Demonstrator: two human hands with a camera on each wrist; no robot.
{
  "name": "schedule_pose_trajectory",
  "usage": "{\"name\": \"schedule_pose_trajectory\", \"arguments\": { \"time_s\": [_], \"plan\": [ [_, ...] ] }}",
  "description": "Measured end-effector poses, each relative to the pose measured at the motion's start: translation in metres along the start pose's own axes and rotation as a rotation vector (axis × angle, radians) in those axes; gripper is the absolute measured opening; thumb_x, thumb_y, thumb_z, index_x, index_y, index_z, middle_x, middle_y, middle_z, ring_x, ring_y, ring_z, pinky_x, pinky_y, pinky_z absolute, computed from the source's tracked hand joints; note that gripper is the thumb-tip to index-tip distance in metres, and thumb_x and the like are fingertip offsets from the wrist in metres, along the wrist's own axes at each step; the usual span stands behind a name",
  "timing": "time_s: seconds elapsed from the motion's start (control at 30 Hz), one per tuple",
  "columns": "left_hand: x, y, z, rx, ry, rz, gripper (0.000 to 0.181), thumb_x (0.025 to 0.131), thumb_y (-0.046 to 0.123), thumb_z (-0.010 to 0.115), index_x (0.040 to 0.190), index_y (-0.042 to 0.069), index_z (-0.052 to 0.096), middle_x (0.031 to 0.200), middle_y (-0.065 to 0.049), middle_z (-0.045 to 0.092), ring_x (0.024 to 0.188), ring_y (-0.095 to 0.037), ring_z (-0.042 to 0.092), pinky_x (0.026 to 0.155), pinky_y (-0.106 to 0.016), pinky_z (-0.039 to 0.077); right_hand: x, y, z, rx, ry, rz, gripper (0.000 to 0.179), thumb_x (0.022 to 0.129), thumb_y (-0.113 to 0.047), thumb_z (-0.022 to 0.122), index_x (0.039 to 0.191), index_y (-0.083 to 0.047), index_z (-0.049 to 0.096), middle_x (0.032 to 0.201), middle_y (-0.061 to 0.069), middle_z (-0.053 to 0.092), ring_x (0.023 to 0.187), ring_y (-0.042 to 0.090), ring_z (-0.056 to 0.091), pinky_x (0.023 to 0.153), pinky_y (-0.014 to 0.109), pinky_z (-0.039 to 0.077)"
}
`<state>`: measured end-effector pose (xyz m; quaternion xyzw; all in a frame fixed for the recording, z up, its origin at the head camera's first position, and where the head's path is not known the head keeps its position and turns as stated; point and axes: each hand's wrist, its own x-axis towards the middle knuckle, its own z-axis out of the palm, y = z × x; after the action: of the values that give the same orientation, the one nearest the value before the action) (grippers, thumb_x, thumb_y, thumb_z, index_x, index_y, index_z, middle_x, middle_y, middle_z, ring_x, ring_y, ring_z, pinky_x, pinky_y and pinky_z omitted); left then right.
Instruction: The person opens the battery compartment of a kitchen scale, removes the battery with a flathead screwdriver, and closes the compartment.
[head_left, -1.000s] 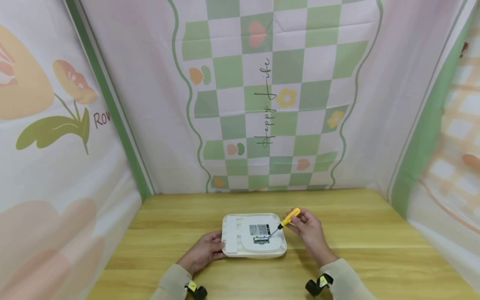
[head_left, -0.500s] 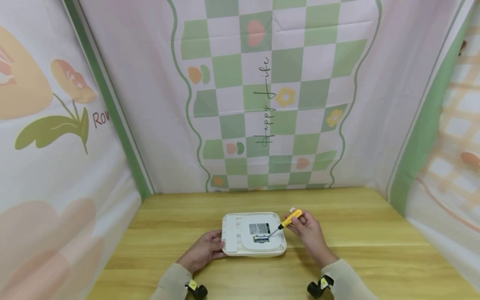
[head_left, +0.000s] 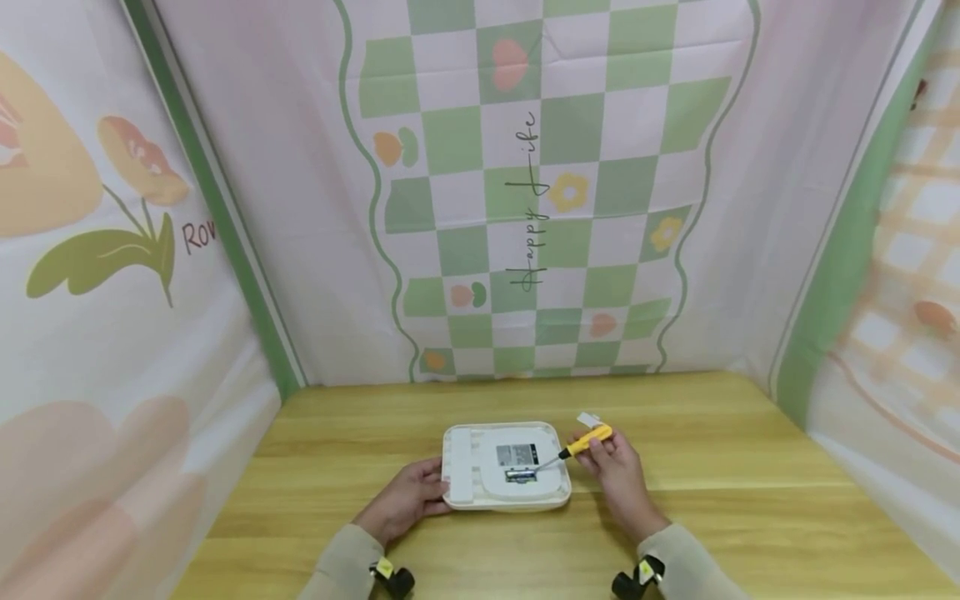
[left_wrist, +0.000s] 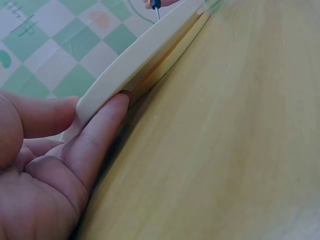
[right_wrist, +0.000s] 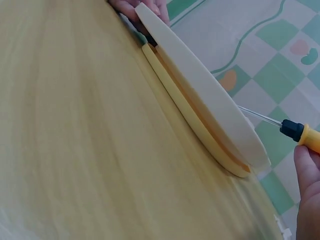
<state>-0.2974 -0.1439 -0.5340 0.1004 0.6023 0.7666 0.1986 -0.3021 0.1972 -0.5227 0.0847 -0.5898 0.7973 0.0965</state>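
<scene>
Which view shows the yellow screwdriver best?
The head view: the screwdriver shows nearly whole, handle through shaft. The right wrist view crops the handle; the left wrist's shows only black collar and some shaft.

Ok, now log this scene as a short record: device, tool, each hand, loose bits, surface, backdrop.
Device: white device, open compartment facing up
Tool: yellow-handled screwdriver, tip at the compartment, contact unclear
Left hand: grips the device's left edge
Right hand: holds the screwdriver
Loose bits: small white piece just beyond the right hand
Surface: wood-grain table
Backdrop: checkered cloth reading "Happy Life"
</scene>
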Motion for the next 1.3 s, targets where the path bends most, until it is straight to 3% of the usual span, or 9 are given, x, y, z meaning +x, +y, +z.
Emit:
{"name": "schedule_pose_trajectory", "arguments": {
  "time_s": [0.2,0.37,0.47,0.57,0.8,1.0,1.3],
  "plan": [
    [0.0,-0.002,-0.002,0.01,0.013,-0.007,0.058,0.095,-0.008,0.049,0.146,-0.015,0.022,0.125,-0.026,0.057,0.105,-0.032,0.062,0.088,-0.044,0.055,-0.001,0.006,-0.002,0.06,-0.004,0.063,0.038,0.106,-0.01,0.037,0.135,0.012,0.025,0.114,0.008,0.062,0.114,0.021,0.06,0.099,0.032,0.046],
    [-0.001,-0.003,-0.004,0.011,0.019,-0.004,0.058,0.095,-0.008,0.049,0.146,-0.015,0.022,0.125,-0.026,0.057,0.105,-0.032,0.062,0.088,-0.044,0.055,-0.001,0.009,-0.001,0.093,0.024,0.141,0.039,0.106,-0.008,0.033,0.138,0.012,0.022,0.122,0.018,0.057,0.118,0.026,0.057,0.101,0.031,0.045],
    [-0.001,-0.004,-0.005,0.01,0.018,-0.005,0.058,0.095,-0.008,0.049,0.146,-0.016,0.021,0.125,-0.026,0.057,0.105,-0.032,0.062,0.088,-0.044,0.055,0.0,0.011,-0.001,0.098,0.052,0.172,0.038,0.106,-0.008,0.032,0.138,0.012,0.023,0.12,0.018,0.059,0.114,0.023,0.059,0.1,0.03,0.046],
    [0.0,-0.004,-0.006,0.009,0.018,-0.012,0.058,0.095,-0.008,0.049,0.146,-0.015,0.022,0.125,-0.026,0.057,0.106,-0.032,0.062,0.088,-0.044,0.055,0.0,0.011,0.0,0.097,0.071,0.184,0.038,0.107,-0.008,0.032,0.138,0.011,0.024,0.117,0.013,0.06,0.112,0.019,0.06,0.1,0.03,0.046],
    [-0.001,-0.003,-0.006,0.008,0.02,-0.028,0.057,0.096,-0.008,0.048,0.146,-0.014,0.023,0.125,-0.025,0.058,0.106,-0.031,0.062,0.088,-0.043,0.055,0.0,0.011,0.002,0.105,0.094,0.224,0.04,0.107,-0.01,0.03,0.14,0.011,0.023,0.131,0.024,0.051,0.119,0.023,0.056,0.101,0.03,0.044],
    [-0.001,-0.002,-0.006,0.017,0.018,-0.027,0.057,0.096,-0.008,0.048,0.147,-0.014,0.022,0.125,-0.025,0.057,0.106,-0.031,0.062,0.088,-0.043,0.055,0.001,0.012,0.003,0.121,0.116,0.236,0.04,0.107,-0.01,0.03,0.14,0.012,0.025,0.131,0.027,0.051,0.115,0.02,0.059,0.1,0.029,0.045],
    [-0.001,0.001,-0.003,0.035,-0.002,-0.011,0.057,0.097,-0.006,0.049,0.146,-0.014,0.022,0.127,-0.025,0.056,0.107,-0.031,0.061,0.088,-0.042,0.055,0.003,0.011,0.002,0.144,0.138,0.211,0.04,0.107,-0.01,0.031,0.139,0.014,0.026,0.126,0.026,0.055,0.124,0.032,0.051,0.1,0.03,0.046]
  ]
}}
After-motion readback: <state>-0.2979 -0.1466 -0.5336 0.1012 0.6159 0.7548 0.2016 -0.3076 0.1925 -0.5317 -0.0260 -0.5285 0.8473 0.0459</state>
